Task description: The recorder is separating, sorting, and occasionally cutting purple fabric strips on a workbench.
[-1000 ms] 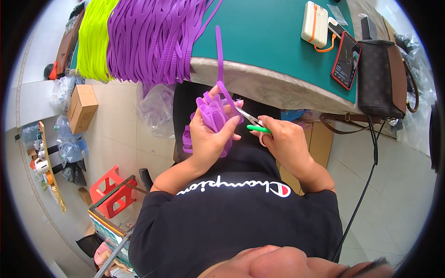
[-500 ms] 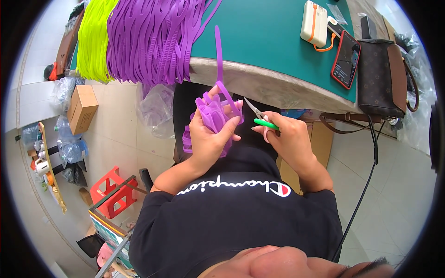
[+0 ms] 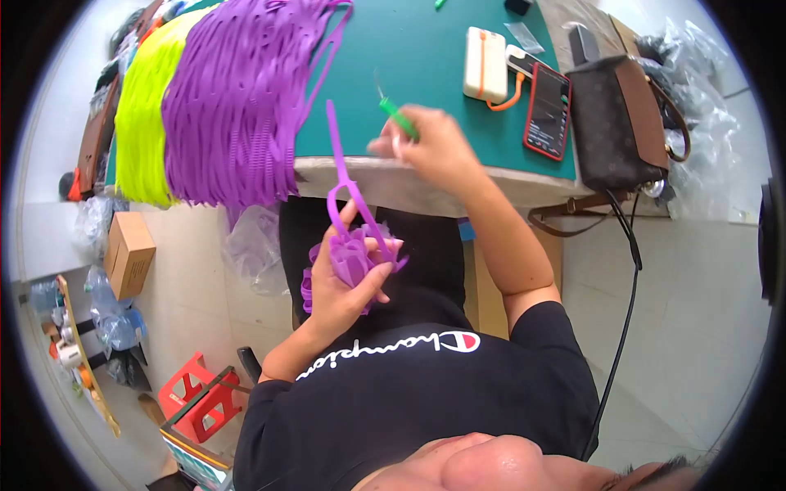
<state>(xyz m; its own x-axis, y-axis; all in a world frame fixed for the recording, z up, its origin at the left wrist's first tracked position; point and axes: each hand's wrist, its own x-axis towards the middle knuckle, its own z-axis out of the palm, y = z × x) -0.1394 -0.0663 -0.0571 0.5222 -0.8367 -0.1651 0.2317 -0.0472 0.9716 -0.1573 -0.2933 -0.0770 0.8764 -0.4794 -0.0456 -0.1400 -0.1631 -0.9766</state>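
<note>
My left hand (image 3: 344, 282) grips a bunched purple strap bundle (image 3: 356, 258) over my lap, with one long purple strap (image 3: 337, 168) sticking up from it. My right hand (image 3: 430, 147) is raised over the edge of the green table (image 3: 409, 57) and holds small green-handled scissors (image 3: 393, 110), blades pointing up and left. A heap of purple straps (image 3: 237, 98) lies on the table's left part, hanging over its edge, with a neon yellow heap (image 3: 143, 123) beside it.
On the table's right lie a cream box (image 3: 485, 53), a red-cased phone (image 3: 547, 110) and a dark brown bag (image 3: 622, 123). A black cable (image 3: 626, 278) hangs down on the right. A cardboard box (image 3: 129, 255) and a red stool (image 3: 201, 397) stand on the floor at left.
My right hand has lifted the scissors away from the bundle, up to the table edge. The left hand keeps the bundle in about the same place.
</note>
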